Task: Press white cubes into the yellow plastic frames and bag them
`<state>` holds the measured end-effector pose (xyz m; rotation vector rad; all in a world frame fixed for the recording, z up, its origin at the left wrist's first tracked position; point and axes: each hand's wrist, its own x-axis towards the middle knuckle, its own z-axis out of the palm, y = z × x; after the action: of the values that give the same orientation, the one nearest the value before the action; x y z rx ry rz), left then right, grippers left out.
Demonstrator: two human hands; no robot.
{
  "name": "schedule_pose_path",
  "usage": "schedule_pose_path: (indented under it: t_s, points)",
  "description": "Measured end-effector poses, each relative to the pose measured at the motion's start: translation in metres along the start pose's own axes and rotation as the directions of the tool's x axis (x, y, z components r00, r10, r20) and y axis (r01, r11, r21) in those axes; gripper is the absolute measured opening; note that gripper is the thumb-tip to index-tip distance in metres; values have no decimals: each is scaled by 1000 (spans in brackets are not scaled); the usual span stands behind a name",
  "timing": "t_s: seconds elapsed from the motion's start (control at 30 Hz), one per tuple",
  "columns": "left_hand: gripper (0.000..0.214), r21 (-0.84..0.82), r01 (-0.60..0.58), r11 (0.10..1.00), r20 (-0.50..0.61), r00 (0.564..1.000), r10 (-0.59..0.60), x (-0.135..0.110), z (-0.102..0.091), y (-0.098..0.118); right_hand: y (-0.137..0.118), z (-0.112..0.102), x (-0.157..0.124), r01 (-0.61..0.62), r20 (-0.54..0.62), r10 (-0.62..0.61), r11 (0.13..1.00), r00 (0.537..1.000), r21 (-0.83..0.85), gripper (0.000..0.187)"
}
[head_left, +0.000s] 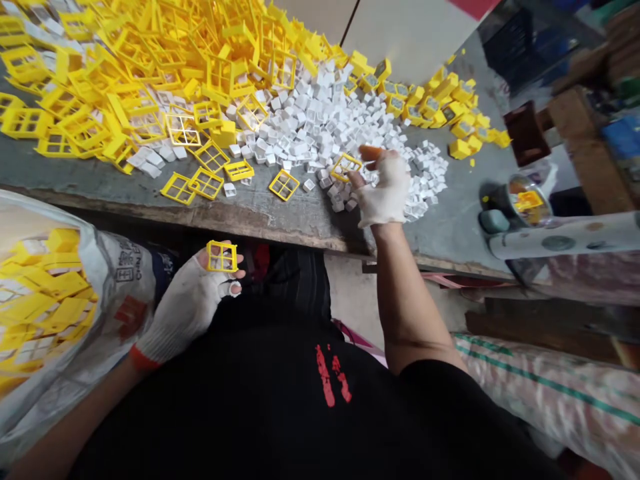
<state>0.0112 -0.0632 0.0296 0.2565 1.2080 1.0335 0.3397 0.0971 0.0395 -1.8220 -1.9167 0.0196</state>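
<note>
My left hand, in a white knitted glove with bare fingertips, holds a small yellow four-window plastic frame in front of the table edge. Over a heap of small white plastic cubes is my right hand, gloved the same way, its thumb and forefinger apart. Close to those fingertips, another yellow frame lies tilted on the cubes; whether they touch it I cannot tell. A further yellow frame rests flat on the table nearer the edge.
A large pile of yellow frames covers the table's left part. Yellow blocks lie at the back right. An open white sack of yellow pieces stands at left. A metal container and a white tube are at right.
</note>
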Motion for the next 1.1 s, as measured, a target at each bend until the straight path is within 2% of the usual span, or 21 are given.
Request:
schedule_pose_path:
  t_s: [0.1, 0.2, 0.27, 0.33, 0.43, 0.53, 0.63, 0.7, 0.73, 0.8, 0.83, 0.87, 0.9, 0.97, 1.0, 1.03, 1.1]
  points:
    - [26, -64, -36, 997, 59, 997, 40, -7, 7, 4, -26, 5, -11, 159, 122, -143, 978, 982, -133, 30]
    - [30, -83, -75, 994, 120, 989, 85, -12, 16, 7, -43, 21, -12, 267, 201, -228, 944, 953, -194, 30]
    - [33, -97, -96, 991, 162, 981, 111, -13, 19, 6, -48, 26, -11, 271, 212, -229, 943, 950, -194, 27]
    - [39, -120, -107, 987, 189, 973, 128, -11, 21, 3, -52, 22, -16, 233, 206, -197, 958, 958, -166, 24]
    - [50, -150, -92, 984, 235, 964, 126, -7, 20, -4, -64, 2, -42, 224, 154, -220, 974, 963, -13, 25]
    - [47, -171, -55, 984, 274, 956, 101, -6, 21, -9, -87, -17, -81, 364, 111, -404, 891, 908, 270, 33]
    - [36, -209, -47, 977, 302, 947, 110, -8, 22, -11, -110, -16, -114, 428, 101, -513, 796, 853, 427, 36]
    - [35, -229, -35, 973, 324, 940, 110, -10, 20, -13, -118, -9, -125, 442, 106, -541, 771, 834, 458, 39]
    - [35, -237, -25, 971, 330, 938, 105, -11, 18, -13, -119, -5, -126, 460, 117, -574, 748, 811, 478, 39]
    - [35, -253, -6, 967, 326, 941, 91, -12, 12, -13, -118, -1, -119, 506, 155, -659, 688, 736, 520, 38]
    - [36, -266, -3, 964, 314, 945, 89, -13, 8, -13, -117, 1, -112, 519, 174, -680, 677, 712, 521, 37]
    - [36, -280, -6, 960, 298, 950, 93, -13, 5, -12, -117, 3, -102, 523, 190, -673, 695, 715, 494, 36]
    - [36, -291, -11, 957, 280, 955, 96, -13, 1, -11, -117, 6, -91, 513, 203, -634, 742, 746, 432, 36]
    - [37, -298, -22, 954, 242, 965, 98, -13, -5, -8, -122, 17, -64, 454, 223, -500, 862, 837, 228, 34]
    - [39, -299, -29, 954, 225, 969, 100, -14, -8, -7, -127, 26, -50, 430, 228, -447, 895, 865, 122, 32]
    - [41, -298, -36, 954, 211, 972, 103, -14, -11, -5, -133, 35, -37, 428, 236, -424, 903, 874, 36, 30]
    - [46, -294, -55, 954, 188, 975, 114, -14, -17, -4, -146, 54, -16, 480, 254, -454, 876, 854, -48, 27]
